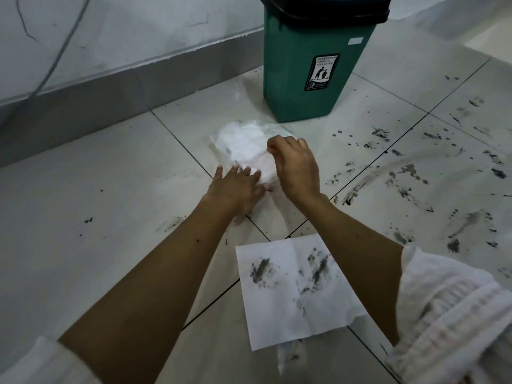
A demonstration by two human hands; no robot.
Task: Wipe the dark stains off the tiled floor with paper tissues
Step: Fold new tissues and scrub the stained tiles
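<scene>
Black sticker on green bin: litter pictogram, txt too small to read

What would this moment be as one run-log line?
left hand flat on tissue pack | right hand pinching a tissue from it | used tissue nearby | floor stains remain | bin behind

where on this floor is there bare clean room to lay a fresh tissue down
The left tiles between the grey skirting and the left hand are nearly clean. It is crowded in the middle: tissue pack, right hand, green bin, used tissue. Dark stains cover the right side.
</scene>
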